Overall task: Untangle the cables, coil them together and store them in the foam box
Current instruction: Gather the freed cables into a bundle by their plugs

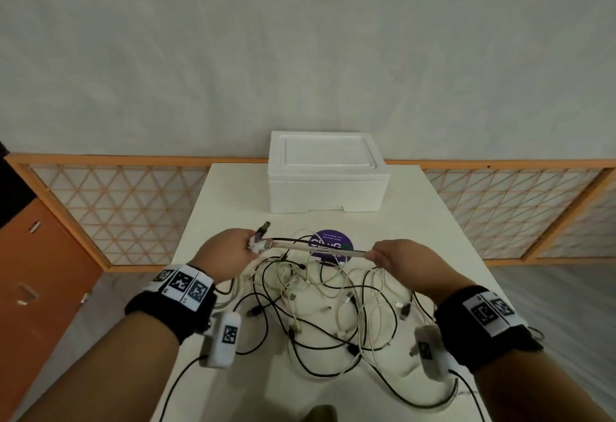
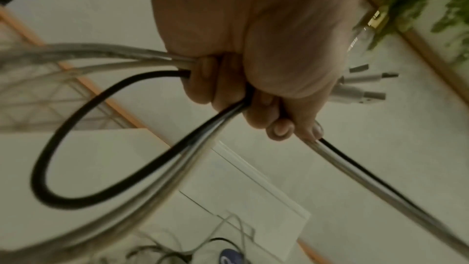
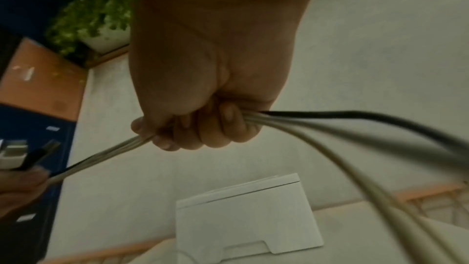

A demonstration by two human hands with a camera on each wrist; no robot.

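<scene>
A bundle of black and white cables [image 1: 316, 248] is stretched taut between my two hands above the table. My left hand [image 1: 230, 255] grips one end, with several plugs [image 2: 365, 87] sticking out past the fist. My right hand [image 1: 393, 256] grips the same bundle [image 3: 106, 156] farther along, fingers curled round it. Below both hands the rest of the cables [image 1: 320, 308] lies tangled on the white table [image 1: 433, 221]. The white foam box [image 1: 325, 171] stands at the far edge with its lid on.
A round purple sticker [image 1: 330, 241] lies on the table under the stretched bundle. Orange-framed lattice panels [image 1: 126, 208] run along the wall behind, and an orange cabinet [image 1: 36, 271] stands at the left. Green plants [image 3: 91, 11] show in the right wrist view.
</scene>
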